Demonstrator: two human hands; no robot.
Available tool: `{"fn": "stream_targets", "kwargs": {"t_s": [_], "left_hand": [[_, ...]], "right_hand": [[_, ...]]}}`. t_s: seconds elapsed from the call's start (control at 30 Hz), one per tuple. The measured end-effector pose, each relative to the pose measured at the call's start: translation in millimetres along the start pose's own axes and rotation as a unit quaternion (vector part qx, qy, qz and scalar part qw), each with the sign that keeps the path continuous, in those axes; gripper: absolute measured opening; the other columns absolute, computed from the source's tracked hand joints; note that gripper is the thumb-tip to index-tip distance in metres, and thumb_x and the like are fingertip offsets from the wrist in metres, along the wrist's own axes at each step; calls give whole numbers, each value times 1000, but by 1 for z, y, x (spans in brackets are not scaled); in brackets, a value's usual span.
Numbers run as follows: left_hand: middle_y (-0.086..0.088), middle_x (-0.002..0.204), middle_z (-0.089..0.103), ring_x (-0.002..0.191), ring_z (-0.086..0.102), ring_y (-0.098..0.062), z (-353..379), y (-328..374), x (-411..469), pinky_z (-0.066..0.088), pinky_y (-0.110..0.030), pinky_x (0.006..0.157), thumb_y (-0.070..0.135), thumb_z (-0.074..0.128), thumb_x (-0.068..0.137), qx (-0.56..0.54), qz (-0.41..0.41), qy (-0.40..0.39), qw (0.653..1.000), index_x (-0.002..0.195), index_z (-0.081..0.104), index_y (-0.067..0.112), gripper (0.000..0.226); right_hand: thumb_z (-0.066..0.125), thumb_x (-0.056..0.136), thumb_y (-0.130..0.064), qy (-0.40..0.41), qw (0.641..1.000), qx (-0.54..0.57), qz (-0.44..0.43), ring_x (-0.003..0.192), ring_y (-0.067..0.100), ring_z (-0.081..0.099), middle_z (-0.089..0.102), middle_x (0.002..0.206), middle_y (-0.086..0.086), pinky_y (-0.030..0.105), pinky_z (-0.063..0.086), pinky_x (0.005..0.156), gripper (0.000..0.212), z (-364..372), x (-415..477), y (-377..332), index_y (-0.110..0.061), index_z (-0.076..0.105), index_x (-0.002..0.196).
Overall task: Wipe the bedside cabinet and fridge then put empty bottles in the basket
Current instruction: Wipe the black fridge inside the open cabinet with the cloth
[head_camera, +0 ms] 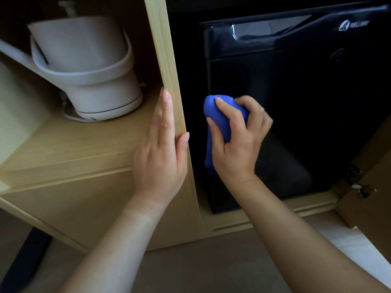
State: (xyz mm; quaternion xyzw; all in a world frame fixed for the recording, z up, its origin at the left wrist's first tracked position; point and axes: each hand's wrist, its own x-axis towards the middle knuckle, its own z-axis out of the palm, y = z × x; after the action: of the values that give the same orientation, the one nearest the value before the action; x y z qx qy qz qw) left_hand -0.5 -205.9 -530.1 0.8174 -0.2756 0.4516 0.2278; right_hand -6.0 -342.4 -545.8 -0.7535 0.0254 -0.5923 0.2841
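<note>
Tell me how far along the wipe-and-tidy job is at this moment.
Nothing shows as finished. In hand: the right hand grips a bunched blue cloth against the lower left of the black fridge door, while the left hand rests flat on the wooden cabinet divider. Whether the cabinet was wiped cannot be told. No bottles or basket are in view, so that step remains.

Left hand point(163, 149) lies flat with fingers straight and thumb spread; right hand point(239, 140) is curled tight, both forearms bare.
</note>
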Motion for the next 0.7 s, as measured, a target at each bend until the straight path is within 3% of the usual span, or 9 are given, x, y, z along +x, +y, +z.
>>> {"fn": "stream_targets", "kwargs": {"t_s": [0.13, 0.27, 0.37, 0.47, 0.6, 0.7], "left_hand": [[-10, 153, 22, 140, 24, -12, -1, -1, 0, 17, -9, 107, 23, 42, 100, -7, 2, -12, 1000, 147, 11, 3, 60], [1, 152, 10, 142, 12, -7, -8, -3, 0, 13, -9, 110, 18, 45, 99, -39, 8, -47, 998, 149, 5, 2, 66], [-5, 155, 10, 144, 6, -6, -18, 1, -1, 12, -18, 115, 18, 44, 99, -25, 23, -62, 997, 149, 9, 1, 64], [-21, 152, 17, 144, 17, -21, -27, 13, 1, 18, -31, 115, 17, 46, 97, 29, 71, -36, 996, 147, 21, -1, 58], [-21, 149, 24, 137, 29, -35, -22, 29, 18, 17, -39, 116, 16, 50, 95, 95, 175, -43, 979, 143, 34, 3, 52], [-18, 150, 29, 137, 29, -33, -12, 44, 39, 26, -52, 112, 21, 48, 97, 112, 214, -67, 968, 143, 37, 9, 49]], "right_hand": [[60, 88, -32, -14, 1000, 6, 19, 112, 23, 35, 35, 125, -2, 17, 31, 93, 32, 0, -9, 1, -31, 48, 119], [58, 88, -33, -56, 993, 3, 108, 116, 23, 34, 36, 129, 0, 13, 30, 93, 33, -16, -39, 23, -32, 48, 120], [59, 88, -28, -10, 981, 11, 193, 112, 29, 39, 43, 125, 11, 2, 22, 91, 32, -28, -47, 33, -19, 55, 119], [62, 88, -18, 51, 967, 28, 249, 106, 29, 43, 46, 121, 16, -2, 17, 89, 30, -37, -48, 37, -9, 57, 117], [58, 91, -18, 113, 927, 91, 347, 109, 11, 37, 42, 125, 10, -2, 19, 89, 32, -42, -50, 38, -12, 52, 121], [57, 91, -21, 117, 911, 143, 370, 114, 11, 38, 39, 126, 6, 0, 22, 91, 32, -36, -39, 34, -17, 50, 123]]}}
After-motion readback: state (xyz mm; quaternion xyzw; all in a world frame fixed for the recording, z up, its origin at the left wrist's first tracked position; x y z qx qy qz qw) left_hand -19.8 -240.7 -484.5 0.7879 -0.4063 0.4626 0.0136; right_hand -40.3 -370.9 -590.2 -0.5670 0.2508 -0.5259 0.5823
